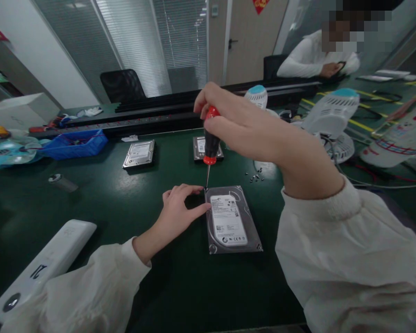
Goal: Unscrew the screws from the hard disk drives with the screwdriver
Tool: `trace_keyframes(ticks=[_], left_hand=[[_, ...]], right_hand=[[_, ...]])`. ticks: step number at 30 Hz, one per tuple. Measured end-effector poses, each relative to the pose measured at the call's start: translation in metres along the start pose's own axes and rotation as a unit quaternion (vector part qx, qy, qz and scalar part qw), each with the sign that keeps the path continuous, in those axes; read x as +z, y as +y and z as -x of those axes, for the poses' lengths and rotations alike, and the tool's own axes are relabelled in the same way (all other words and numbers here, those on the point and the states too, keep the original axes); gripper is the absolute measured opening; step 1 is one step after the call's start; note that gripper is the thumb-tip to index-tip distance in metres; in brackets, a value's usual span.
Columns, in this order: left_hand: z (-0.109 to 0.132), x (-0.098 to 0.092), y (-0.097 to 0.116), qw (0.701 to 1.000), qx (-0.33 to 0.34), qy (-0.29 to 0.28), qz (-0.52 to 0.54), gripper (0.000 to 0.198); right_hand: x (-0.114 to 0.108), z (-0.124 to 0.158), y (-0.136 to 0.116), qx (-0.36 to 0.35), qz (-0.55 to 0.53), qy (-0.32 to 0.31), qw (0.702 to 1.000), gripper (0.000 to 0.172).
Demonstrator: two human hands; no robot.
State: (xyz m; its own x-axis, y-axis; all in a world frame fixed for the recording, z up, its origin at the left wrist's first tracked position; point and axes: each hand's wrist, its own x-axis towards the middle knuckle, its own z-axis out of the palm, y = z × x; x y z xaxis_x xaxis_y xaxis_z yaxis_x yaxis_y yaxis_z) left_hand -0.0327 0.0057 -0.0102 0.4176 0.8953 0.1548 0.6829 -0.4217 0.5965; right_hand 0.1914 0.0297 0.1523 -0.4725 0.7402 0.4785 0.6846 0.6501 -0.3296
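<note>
Head view: I have right fingers (219,125) wrapped round the screwdriver (211,145) at the upper-left corner of the mid-frame hard drive (229,219), left fingers (190,189) spread at its edge, loose screws (256,176) beyond, cover (247,224) still on, so the screw work looks partway.

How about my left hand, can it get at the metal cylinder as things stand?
Probably yes: your left hand seems to grip nothing, resting by the nearest drive, and I see nothing standing between it and the cylinder.
</note>
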Motion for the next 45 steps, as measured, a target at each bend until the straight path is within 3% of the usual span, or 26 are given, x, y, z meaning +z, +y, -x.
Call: trace_keyframes(ticks=[3, 5, 9, 12, 16, 18, 20, 24, 31, 36, 42, 45], left_hand=[[0.0, -0.001, 0.001, 1.0, -0.004, -0.001, -0.002, 0.038], [0.0, 0.0, 0.0, 1.0, -0.007, -0.001, -0.006, 0.038], [0.001, 0.0, -0.003, 1.0, 0.004, 0.0, -0.007, 0.039], [0.001, 0.0, -0.004, 1.0, 0.007, -0.005, -0.002, 0.039], [0.0, 0.001, -0.002, 1.0, -0.003, -0.003, -0.004, 0.038], [-0.001, 0.001, -0.002, 1.0, -0.008, 0.0, -0.007, 0.037], [-0.002, 0.001, -0.002, 1.0, -0.008, -0.002, -0.009, 0.036], [-0.001, 0.002, -0.004, 1.0, 0.001, -0.002, -0.009, 0.036], [-0.002, 0.003, -0.005, 1.0, 0.003, 0.001, -0.007, 0.036], [-0.001, 0.003, -0.006, 1.0, 0.006, 0.0, -0.007, 0.036], [-0.002, 0.003, -0.006, 1.0, 0.004, 0.001, -0.005, 0.036], [-0.002, 0.003, -0.005, 1.0, 0.001, 0.004, -0.011, 0.035]], right_hand=[[-0.001, 0.0, -0.002, -0.004, -0.017, -0.01, 1.0, 0.026], [0.0, 0.0, -0.004, -0.001, 0.017, 0.003, 1.0, 0.021], [0.001, 0.001, -0.006, 0.008, 0.056, 0.018, 0.998, 0.031], [0.0, 0.0, -0.007, 0.009, -0.002, -0.003, 1.0, 0.012], [0.0, -0.001, -0.009, 0.015, 0.019, 0.005, 1.0, 0.008], [0.002, 0.0, -0.009, 0.022, 0.091, 0.03, 0.995, 0.024], [0.002, 0.001, -0.008, 0.039, 0.131, 0.036, 0.99, 0.029], [0.0, 0.003, -0.005, 0.01, 0.078, 0.008, 0.997, 0.011], [0.001, 0.003, -0.009, 0.021, 0.12, 0.017, 0.992, 0.037], [-0.003, 0.005, -0.01, -0.019, 0.019, -0.02, 0.999, 0.018], [0.0, 0.004, -0.012, 0.008, 0.089, 0.018, 0.996, 0.032], [0.0, 0.005, -0.011, -0.028, 0.05, -0.004, 0.998, 0.022]])
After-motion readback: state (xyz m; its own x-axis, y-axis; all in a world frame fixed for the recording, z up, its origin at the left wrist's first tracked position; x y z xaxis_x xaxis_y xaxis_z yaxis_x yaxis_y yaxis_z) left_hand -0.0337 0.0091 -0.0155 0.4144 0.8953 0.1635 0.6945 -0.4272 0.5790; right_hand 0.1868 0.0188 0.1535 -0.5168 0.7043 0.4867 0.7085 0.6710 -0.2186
